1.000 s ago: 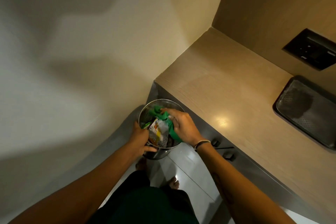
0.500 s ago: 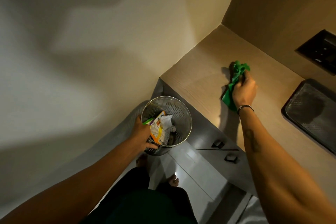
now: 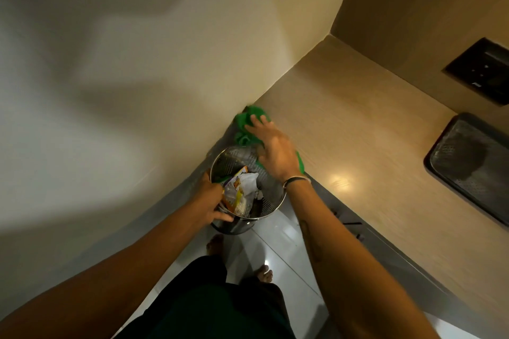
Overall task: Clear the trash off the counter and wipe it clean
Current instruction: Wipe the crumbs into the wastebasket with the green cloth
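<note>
Nearest the camera, dark clothing and two bare feet on a pale tiled floor [image 3: 278, 245]. Just beyond the feet, a perforated metal waste bin [image 3: 271, 201] is held off the floor, beside the counter's near left corner. The left hand [image 3: 210, 202] clasps the bin's near rim, fingers curled over the edge and thumb along the outer wall. Inside the bin lie an orange-and-yellow wrapper [image 3: 234, 192] and crumpled white paper [image 3: 249, 183], touching each other.

Directly beyond the bin, the right hand [image 3: 271, 150], with a bangle [image 3: 297, 180] at the wrist, lies flat with fingers spread, palm pressing a green cloth [image 3: 242, 125] onto the wooden counter [image 3: 358, 146] at its corner against the cream wall [image 3: 165, 63]. The cloth shows past the fingertips and along the hand's right edge.

Well to the right of the bin, a dark rectangular tray [image 3: 468, 162] rests on the counter. Farther still, above the tray, a black panel [image 3: 480, 70] is set into the wooden back wall.
</note>
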Demonstrator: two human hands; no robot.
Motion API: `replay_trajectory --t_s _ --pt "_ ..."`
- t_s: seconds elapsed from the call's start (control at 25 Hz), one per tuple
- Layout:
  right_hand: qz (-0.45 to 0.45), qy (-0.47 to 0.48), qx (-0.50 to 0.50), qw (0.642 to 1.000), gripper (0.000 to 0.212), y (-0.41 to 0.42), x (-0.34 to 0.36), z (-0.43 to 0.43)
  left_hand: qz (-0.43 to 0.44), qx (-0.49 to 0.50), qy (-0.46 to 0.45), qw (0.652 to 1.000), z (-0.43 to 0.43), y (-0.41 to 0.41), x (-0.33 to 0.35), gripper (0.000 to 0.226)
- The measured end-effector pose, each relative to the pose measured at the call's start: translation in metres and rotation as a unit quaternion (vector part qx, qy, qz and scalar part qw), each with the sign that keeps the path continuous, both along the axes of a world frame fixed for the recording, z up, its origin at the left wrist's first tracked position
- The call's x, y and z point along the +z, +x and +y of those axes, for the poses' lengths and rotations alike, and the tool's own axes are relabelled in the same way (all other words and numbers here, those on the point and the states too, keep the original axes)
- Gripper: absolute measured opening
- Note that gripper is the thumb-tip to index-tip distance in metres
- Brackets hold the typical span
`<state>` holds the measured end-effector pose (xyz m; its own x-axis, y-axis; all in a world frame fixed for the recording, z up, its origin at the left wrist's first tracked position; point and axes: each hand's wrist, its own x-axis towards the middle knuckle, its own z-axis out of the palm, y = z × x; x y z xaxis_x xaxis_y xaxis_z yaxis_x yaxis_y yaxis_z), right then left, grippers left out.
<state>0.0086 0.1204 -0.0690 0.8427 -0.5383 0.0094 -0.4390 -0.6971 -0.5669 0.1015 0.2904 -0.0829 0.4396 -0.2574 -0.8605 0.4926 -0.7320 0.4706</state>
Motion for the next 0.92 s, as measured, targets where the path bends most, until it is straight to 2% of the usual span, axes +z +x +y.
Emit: replay_trajectory --t_s 0.08,0.16,0.28,0.4,0.48,0.56,0.6,0.72,0.84,0.92 --pt "0.007 0.030 0.060 0.998 0.065 -0.006 -0.007 0.039 0.007 0.006 -0.007 1.000 0.002 0.001 0.001 0.068" --pt "0.003 0.039 0.075 0.996 0.067 -0.017 -0.012 0.065 0.002 0.010 -0.011 1.000 0.004 0.002 -0.003 0.057" --pt "-0.091 0.032 -0.030 0.995 0.064 -0.037 0.011 0.065 -0.006 0.015 -0.021 1.000 0.006 -0.001 -0.004 0.043" --pt "-0.167 -0.025 -0.142 0.975 0.058 -0.072 0.045 0.016 -0.001 0.024 -0.029 0.999 0.006 -0.005 0.000 0.048" --pt "-0.132 -0.067 -0.253 0.956 0.061 -0.113 0.042 -0.024 0.008 0.032 -0.033 0.999 0.008 -0.004 -0.002 0.056" --pt "-0.035 -0.057 -0.355 0.932 0.063 -0.154 0.024 -0.044 0.017 0.031 -0.035 0.999 0.009 -0.004 -0.003 0.057" --pt "0.013 -0.053 -0.377 0.925 0.059 -0.167 0.013 -0.045 0.016 0.029 -0.035 0.999 0.008 -0.005 -0.001 0.055" --pt "0.074 -0.066 -0.354 0.930 0.060 -0.154 -0.008 -0.032 0.015 0.036 -0.030 0.999 0.008 -0.005 -0.006 0.054" --pt "0.053 -0.070 -0.260 0.962 0.063 -0.093 -0.006 0.000 0.014 0.031 -0.025 0.999 0.007 -0.004 -0.007 0.056" --pt "0.008 -0.052 -0.152 0.987 0.066 -0.055 -0.009 0.031 0.018 0.038 -0.032 0.999 0.008 -0.004 -0.010 0.053"
